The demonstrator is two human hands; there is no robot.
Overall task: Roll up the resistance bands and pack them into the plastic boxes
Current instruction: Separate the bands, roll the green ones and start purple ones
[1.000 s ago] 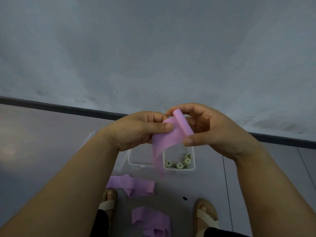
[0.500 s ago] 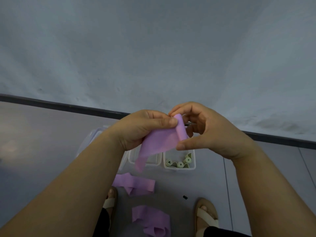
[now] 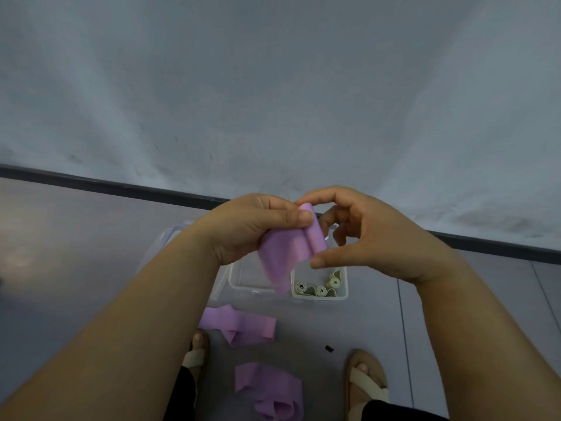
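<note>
Both hands meet in the middle of the frame, held above the floor (image 3: 91, 253). The left hand (image 3: 258, 226) has its fingers (image 3: 285, 215) curled round the purple band (image 3: 288, 256), with the thumb pressed flat on it just beside the rolled part. The right hand (image 3: 376, 238) pinches that rolled end between the forefinger on top and the thumb underneath. Its other fingers are loosely bent behind the roll. The roll stands nearly upright, tilted a little. The unrolled tail hangs down and to the left, and its tip overlaps the boxes in the view.

Below the hands, two clear boxes sit side by side on the floor. The left box (image 3: 243, 281) is partly hidden by the hanging tail, and its contents cannot be made out. The right box (image 3: 343, 294) holds several green rolls (image 3: 317, 290). Left of the boxes, a clear plastic piece (image 3: 170, 238) shows past the left forearm; I cannot tell whether it is a lid or a box.

In the lower centre of the frame a loose band (image 3: 243, 325) lies just in front of the boxes. A crumpled band (image 3: 270, 390) lies nearer the bottom edge, between two sandalled feet. A black speck (image 3: 329, 348) lies near the right foot (image 3: 364, 378).
</note>
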